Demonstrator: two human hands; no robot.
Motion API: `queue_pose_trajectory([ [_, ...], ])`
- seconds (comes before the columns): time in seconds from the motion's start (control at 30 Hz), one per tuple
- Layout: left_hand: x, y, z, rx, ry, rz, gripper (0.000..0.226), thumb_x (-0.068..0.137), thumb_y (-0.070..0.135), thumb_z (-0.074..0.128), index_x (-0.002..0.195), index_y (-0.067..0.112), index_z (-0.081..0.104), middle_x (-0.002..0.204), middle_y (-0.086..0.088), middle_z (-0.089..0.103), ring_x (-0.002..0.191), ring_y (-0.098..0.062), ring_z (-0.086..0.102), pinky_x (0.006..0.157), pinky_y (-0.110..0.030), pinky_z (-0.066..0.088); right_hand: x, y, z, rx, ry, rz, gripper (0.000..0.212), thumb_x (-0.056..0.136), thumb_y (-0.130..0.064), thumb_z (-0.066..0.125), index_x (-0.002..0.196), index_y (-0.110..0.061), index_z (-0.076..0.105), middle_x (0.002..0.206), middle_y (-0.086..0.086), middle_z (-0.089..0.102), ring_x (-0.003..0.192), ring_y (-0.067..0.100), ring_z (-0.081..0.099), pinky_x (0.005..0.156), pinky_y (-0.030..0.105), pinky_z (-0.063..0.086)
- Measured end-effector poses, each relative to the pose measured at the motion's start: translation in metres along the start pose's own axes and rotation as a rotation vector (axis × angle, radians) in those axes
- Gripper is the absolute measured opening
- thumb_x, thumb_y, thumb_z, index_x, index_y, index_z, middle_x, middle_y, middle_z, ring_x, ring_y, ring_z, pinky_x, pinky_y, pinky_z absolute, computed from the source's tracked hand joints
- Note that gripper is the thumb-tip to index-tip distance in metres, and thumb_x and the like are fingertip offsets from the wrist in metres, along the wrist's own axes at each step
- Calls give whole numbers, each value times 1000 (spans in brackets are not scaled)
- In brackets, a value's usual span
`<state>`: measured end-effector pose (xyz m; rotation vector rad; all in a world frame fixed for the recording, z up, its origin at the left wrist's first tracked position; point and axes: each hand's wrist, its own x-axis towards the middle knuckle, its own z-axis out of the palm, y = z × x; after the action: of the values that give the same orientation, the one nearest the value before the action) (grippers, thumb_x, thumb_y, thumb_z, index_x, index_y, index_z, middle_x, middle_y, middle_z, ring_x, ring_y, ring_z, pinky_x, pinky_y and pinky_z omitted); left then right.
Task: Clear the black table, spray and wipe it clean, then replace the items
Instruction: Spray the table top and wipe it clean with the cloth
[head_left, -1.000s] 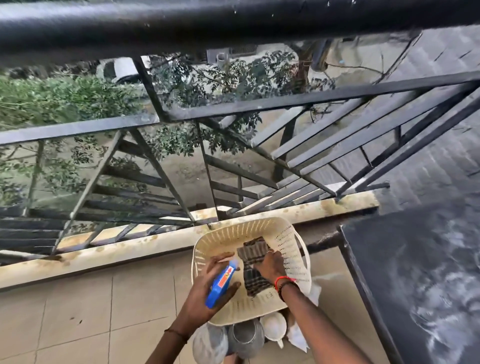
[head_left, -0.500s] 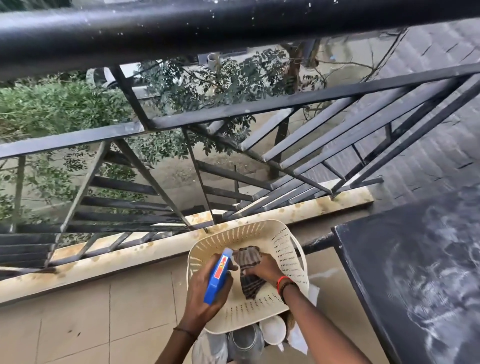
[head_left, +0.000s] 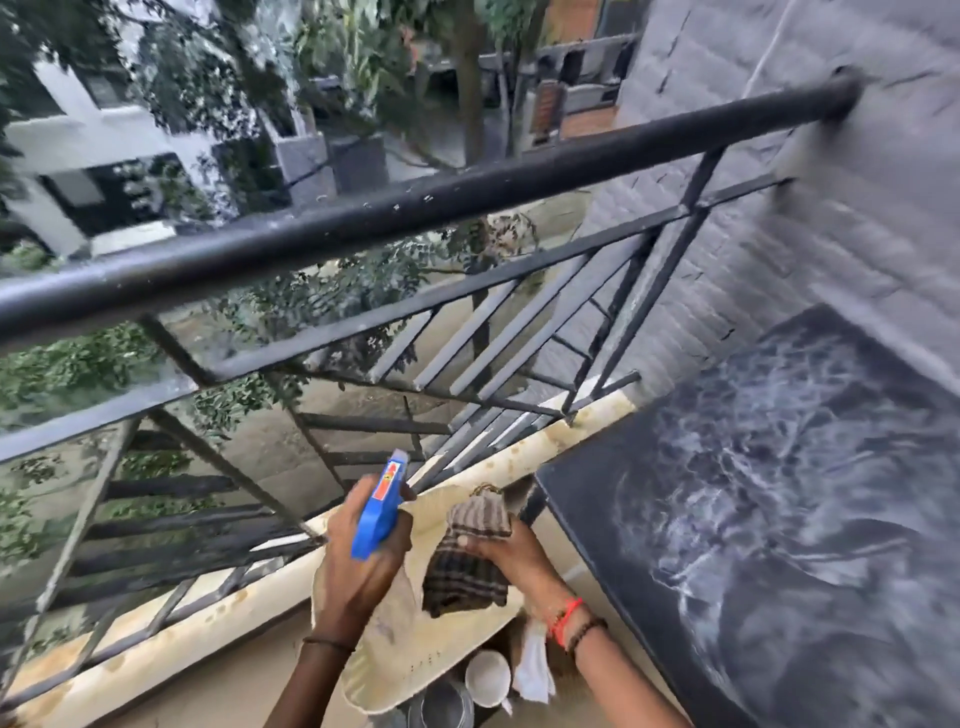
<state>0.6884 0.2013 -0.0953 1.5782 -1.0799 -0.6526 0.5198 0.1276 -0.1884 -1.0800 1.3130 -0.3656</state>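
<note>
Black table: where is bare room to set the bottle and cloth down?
The streaked black tabletop is bare wherever visible, grey wall to near edge. Crowded beside it: cream plastic basket, white cup, metal pot. Tiled floor left of the basket is free.

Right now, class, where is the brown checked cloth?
Head view, low centre: the cloth is held by the right hand over the cream plastic basket.

The person is wearing a thin dark band (head_left: 327, 644) around the wrist just behind the left hand (head_left: 363, 551). Behind the right hand (head_left: 511, 558), the wrist is carrying two pieces side by side. A bright red-orange cord bracelet (head_left: 563, 618) is sitting nearer the hand, with a string of small dark beads (head_left: 587, 631) just beyond it. The left forearm (head_left: 301, 691) and right forearm (head_left: 634, 696) are showing bare.
</note>
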Motion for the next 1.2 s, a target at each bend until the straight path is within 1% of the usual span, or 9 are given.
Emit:
queue_pose_trajectory([
  [0.1,14,36,17,-56,-25,-37,13,66,31,54,69,19,53,57,-17,52,49,-27,51,52,-37,43,-33,-21,-34,175,100,-37,26,75,-3,73,96,-18,65,98,1,70,89,14,67,78,21,51],
  [0.2,24,77,41,-74,-65,-59,14,65,19,53,61,7,47,47,-2,49,38,-5,44,45,-24,38,-66,-33,-77,332,214,-100,33,76,2,71,106,-9,64,111,16,67,102,29,64,91,37,51],
  [0.37,32,118,94,-93,-160,-100,19,79,4,62,63,2,52,43,7,45,40,-8,39,44,-22,34,-118,-42,-154,271,364,-113,28,74,7,71,90,-15,64,100,8,67,80,11,63,63,4,46],
  [0.5,35,144,148,13,-269,-55,30,85,5,61,58,6,50,43,-1,46,39,-12,42,46,-25,36,-147,-31,-218,252,544,-110,29,71,6,75,75,-19,62,102,17,68,86,16,59,58,6,44],
  [0.6,34,166,189,78,-376,-35,24,84,8,59,61,4,54,38,2,47,34,-7,44,42,-18,34,-169,-19,-260,311,632,-76,25,72,9,72,93,-4,66,109,15,65,85,16,60,59,7,46],
  [0.73,31,192,245,146,-541,47,16,66,27,47,73,16,58,47,-7,54,40,-1,51,45,-15,36,-195,-4,-309,458,695,-67,35,75,14,66,110,13,59,106,17,61,49,-6,59,47,4,42],
  [0.9,26,221,322,158,-602,-8,29,80,23,66,61,4,55,47,-6,52,36,-4,49,42,-13,35,-213,18,-364,621,695,-68,35,78,11,65,112,12,60,107,25,64,70,16,66,55,16,52],
  [1.0,31,226,364,181,-579,4,38,84,29,72,59,8,53,48,-8,57,43,-7,52,47,-15,37,-211,25,-397,715,709,-67,38,76,7,68,113,10,60,110,27,64,97,36,63,84,38,54],
  [1.2,44,237,431,189,-544,-32,49,78,49,72,70,2,59,62,-18,62,58,-34,61,63,-44,50,-203,26,-444,839,706,-57,35,76,2,70,110,5,64,106,26,66,101,38,63,94,49,48],
])
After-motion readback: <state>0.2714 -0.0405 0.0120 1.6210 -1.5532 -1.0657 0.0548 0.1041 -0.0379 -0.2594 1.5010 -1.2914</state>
